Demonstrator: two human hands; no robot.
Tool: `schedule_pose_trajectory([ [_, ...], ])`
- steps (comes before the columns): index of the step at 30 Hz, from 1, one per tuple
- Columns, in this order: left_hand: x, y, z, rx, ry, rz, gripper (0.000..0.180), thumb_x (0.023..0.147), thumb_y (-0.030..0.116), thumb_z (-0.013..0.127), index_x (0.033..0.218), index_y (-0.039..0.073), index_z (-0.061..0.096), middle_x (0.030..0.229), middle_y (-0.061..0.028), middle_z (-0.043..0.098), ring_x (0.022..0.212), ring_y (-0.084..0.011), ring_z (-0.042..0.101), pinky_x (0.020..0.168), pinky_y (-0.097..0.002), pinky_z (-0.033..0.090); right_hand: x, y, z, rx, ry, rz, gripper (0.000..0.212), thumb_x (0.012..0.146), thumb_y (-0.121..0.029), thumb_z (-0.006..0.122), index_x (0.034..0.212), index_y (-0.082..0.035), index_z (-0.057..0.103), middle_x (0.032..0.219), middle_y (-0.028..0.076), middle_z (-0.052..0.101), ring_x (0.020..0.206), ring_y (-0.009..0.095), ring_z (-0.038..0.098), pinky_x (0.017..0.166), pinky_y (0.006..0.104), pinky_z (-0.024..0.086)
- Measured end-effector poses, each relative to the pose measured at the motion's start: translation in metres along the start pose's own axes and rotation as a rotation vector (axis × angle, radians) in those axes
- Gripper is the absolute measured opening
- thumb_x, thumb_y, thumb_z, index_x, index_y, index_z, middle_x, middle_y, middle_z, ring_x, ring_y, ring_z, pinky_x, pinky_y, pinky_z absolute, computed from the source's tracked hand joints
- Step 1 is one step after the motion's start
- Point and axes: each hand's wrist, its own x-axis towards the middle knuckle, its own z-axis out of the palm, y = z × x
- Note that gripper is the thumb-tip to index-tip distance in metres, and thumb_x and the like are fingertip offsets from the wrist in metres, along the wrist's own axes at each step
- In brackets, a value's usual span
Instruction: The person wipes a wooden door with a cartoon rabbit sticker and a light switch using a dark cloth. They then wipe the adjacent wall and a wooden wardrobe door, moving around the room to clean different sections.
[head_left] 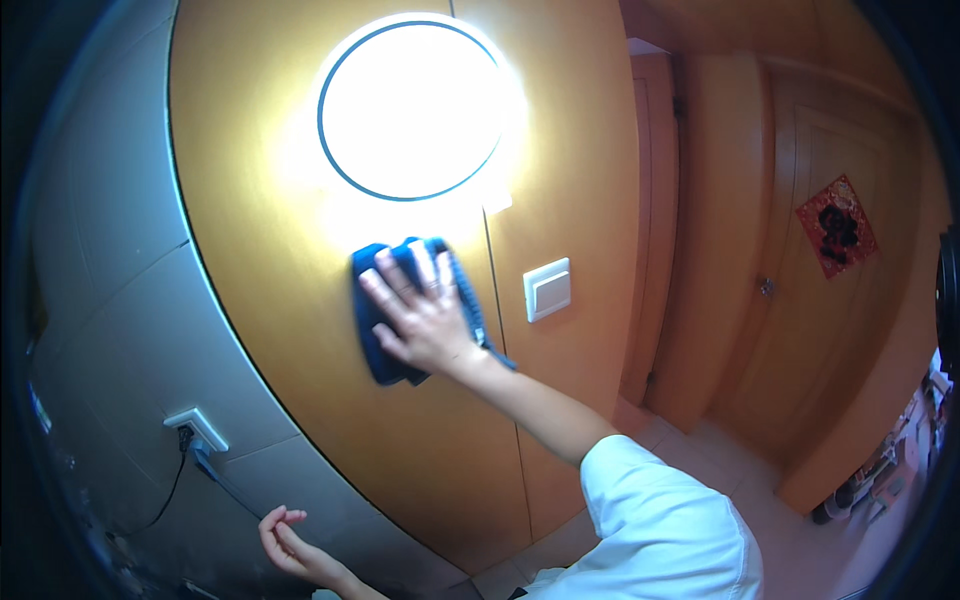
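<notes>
My right hand lies with spread fingers over a dark blue cloth, pressing it flat on a yellow-brown wooden panel. Folds of the cloth stick out around the fingers and below the wrist. Just above it, a round disc with a dark ring glows so brightly that its surface is washed out. Low on the left, my left hand hangs free of the panel, its fingers loosely bent and nothing in them.
A white wall switch sits right of the cloth, past a seam. On the grey tiled wall, a socket holds plugs with cords running down near my left hand. A wooden door with a red diamond decoration stands at right.
</notes>
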Motion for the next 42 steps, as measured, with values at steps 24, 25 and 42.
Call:
schedule_pose_trajectory([
  [24,-0.103,0.023,0.177,0.215,-0.797,0.439,0.033,0.081,0.001,0.056,0.114,0.002,0.063,0.106,-0.0149,0.064,0.101,-0.0305,0.061,0.090,-0.0415,0.046,-0.344,0.335,-0.109,-0.267,-0.878,1.084,0.037,0.090,-0.035,0.053,0.092,-0.003,0.070,0.095,0.024,0.067,0.090,0.040,0.066,0.075,0.0496,0.053],
  [25,-0.109,0.033,0.194,0.217,-0.837,0.506,0.044,0.080,0.002,0.056,0.124,0.003,0.058,0.119,-0.0141,0.060,0.118,-0.0313,0.053,0.101,-0.0471,0.036,-0.398,0.304,-0.110,-0.292,-0.940,1.012,0.036,0.088,-0.036,0.056,0.091,-0.003,0.071,0.090,0.023,0.068,0.085,0.039,0.067,0.073,0.0483,0.053],
  [42,-0.152,0.044,0.409,0.511,-0.256,1.044,0.054,0.095,0.040,0.052,0.143,0.018,0.044,0.153,-0.0075,0.034,0.144,-0.0347,0.022,0.115,-0.0570,0.002,-0.832,0.000,-0.400,-0.185,-1.588,2.065,0.056,0.083,-0.054,0.055,0.107,-0.005,0.069,0.110,0.021,0.066,0.104,0.037,0.063,0.088,0.0489,0.050],
])
